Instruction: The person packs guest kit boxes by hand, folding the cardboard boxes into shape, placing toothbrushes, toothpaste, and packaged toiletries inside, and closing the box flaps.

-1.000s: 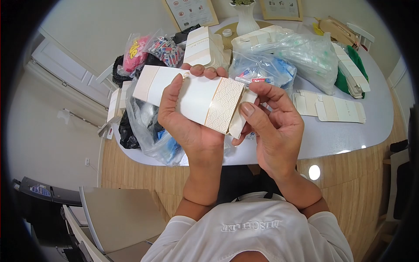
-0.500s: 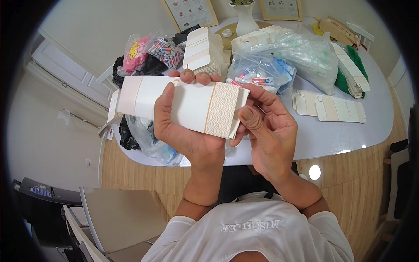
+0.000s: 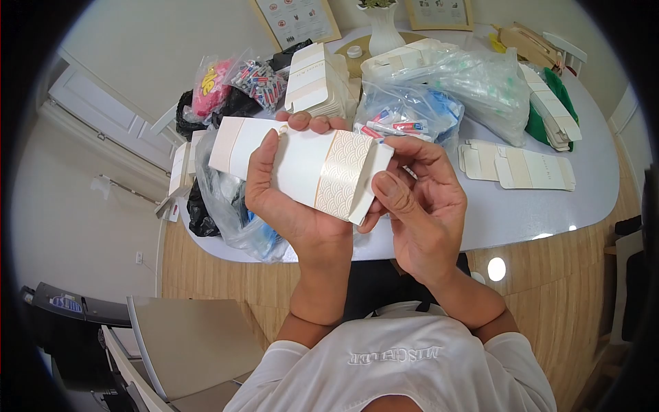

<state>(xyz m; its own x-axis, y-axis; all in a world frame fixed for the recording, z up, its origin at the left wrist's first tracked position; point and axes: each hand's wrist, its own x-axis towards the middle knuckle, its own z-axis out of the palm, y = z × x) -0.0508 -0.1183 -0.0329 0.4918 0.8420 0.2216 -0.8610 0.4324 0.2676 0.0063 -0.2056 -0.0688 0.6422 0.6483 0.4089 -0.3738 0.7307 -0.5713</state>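
Note:
A white carton (image 3: 295,161) with a scale-patterned band near its right end lies tilted across my left hand (image 3: 295,199). The thumb of that hand presses on the near face, and its fingertips curl over the top edge. At the carton's right end, my right hand (image 3: 425,206) pinches the white end flap (image 3: 373,180) between thumb and fingers. The flap stands partly out from the end. Beyond the hands sits a stack of flat white cartons (image 3: 317,82), and beside it a clear bag of small toothpaste tubes (image 3: 405,123).
On the white table (image 3: 508,220) are flat cartons (image 3: 535,169) at right, a large bag of clear plastic packets (image 3: 480,89), a pink package (image 3: 211,89), a bag of small tubes (image 3: 259,82) and a white vase (image 3: 386,31). A grey chair (image 3: 192,343) stands lower left.
The carton first levelled out, then tilted down to the right again. Its end flap looked nearly closed half a second ago and now stands further out. My right hand has shifted slightly left.

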